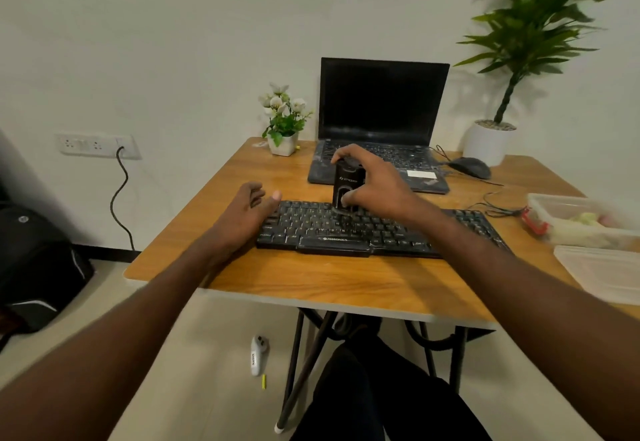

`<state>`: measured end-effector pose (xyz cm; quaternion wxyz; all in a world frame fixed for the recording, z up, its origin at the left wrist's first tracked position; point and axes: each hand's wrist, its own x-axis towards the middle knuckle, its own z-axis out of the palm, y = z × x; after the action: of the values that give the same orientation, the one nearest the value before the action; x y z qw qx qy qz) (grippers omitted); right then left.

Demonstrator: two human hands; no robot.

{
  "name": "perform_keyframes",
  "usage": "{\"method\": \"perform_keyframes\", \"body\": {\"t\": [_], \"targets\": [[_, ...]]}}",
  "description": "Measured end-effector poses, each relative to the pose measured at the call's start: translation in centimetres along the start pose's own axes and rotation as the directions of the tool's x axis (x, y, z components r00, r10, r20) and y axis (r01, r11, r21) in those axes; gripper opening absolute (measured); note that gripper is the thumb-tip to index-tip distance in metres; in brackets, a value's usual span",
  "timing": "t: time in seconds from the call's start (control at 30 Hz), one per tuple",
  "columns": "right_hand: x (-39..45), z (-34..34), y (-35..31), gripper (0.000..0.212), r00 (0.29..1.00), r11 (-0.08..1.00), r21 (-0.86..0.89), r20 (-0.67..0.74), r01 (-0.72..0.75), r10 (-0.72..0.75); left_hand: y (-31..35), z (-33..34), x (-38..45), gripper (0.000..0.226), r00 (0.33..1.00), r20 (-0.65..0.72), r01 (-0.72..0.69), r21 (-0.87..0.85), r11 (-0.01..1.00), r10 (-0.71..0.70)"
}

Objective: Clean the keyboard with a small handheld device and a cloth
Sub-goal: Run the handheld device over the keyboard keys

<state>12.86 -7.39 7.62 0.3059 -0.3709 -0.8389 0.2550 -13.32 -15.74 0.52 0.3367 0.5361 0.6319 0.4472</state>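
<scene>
Device [347, 187] upright, nozzle down on keyboard [363, 229], right hand [375, 182] gripping.

The keyboard [374, 229] and the handheld device [347, 184] are black, the desk [329, 278] is orange-brown wood grain, and the flowers [282, 103] are white.

bare table [311, 278] lies open before the keyboard [374, 229]; behind it the laptop [381, 111] blocks, right the plastic container [585, 222] crowds.

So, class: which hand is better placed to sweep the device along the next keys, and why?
Probably the right hand: it grips the upright device, tip on the keyboard. The left hand rests at the keyboard's left end, apparently steadying it.
</scene>
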Motion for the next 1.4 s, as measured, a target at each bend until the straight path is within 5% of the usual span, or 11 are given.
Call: {"method": "perform_keyframes", "body": {"t": [0.13,0.23,0.33,0.43,0.5,0.73,0.9,1.13,1.3,1.4], "targets": [[0.0,0.7,0.2,0.073,0.999,0.999,0.0,-0.009,0.044,-0.044,0.8,4.8,0.3,0.095,0.972,-0.199,-0.096,0.14,0.986,0.123],[-0.3,1.2,0.5,0.074,0.992,0.997,0.012,0.101,0.07,-0.071,1.0,7.5,0.1,0.063,0.923,-0.219,-0.136,0.583,0.801,0.317],[-0.7,0.6,1.4,0.073,0.983,0.977,-0.177,0.159,0.12,-0.092,0.6,8.0,0.4,0.059,0.914,-0.184,-0.132,0.707,0.694,0.361],[-0.4,0.2,1.6,0.072,0.992,0.947,-0.297,0.067,0.118,-0.103,0.4,8.1,0.8,0.057,0.919,-0.177,-0.12,0.726,0.677,0.353],[-0.7,0.1,1.7,0.068,0.996,0.993,-0.089,0.043,0.076,-0.072,0.4,8.2,0.8,0.056,0.918,-0.18,-0.124,0.716,0.687,0.353],[-1.8,-0.9,2.5,0.066,0.993,0.988,-0.13,0.096,0.084,-0.071,0.6,8.1,0.5,0.052,0.925,-0.189,-0.107,0.702,0.704,0.328],[-2.1,-2.7,2.0,0.066,0.959,0.994,-0.108,0.285,0.031,0.001,1.0,8.1,0.2,0.05,0.932,-0.192,-0.092,0.694,0.714,0.307],[-1.7,-3.6,2.6,0.067,0.953,0.992,-0.125,0.3,0.001,0.037,2.3,8.1,-0.8,0.045,0.935,-0.199,-0.085,0.68,0.728,0.295],[-1.6,-3.2,3.5,0.066,0.984,0.998,-0.062,0.178,-0.007,0.018,2.7,8.0,-1.4,0.044,0.939,-0.197,-0.079,0.672,0.736,0.281],[-1.7,-2.7,3.8,0.067,0.989,0.985,-0.172,0.144,-0.001,0.026,2.8,8.1,-1.4,0.044,0.939,-0.2,-0.077,0.669,0.739,0.278]]}}
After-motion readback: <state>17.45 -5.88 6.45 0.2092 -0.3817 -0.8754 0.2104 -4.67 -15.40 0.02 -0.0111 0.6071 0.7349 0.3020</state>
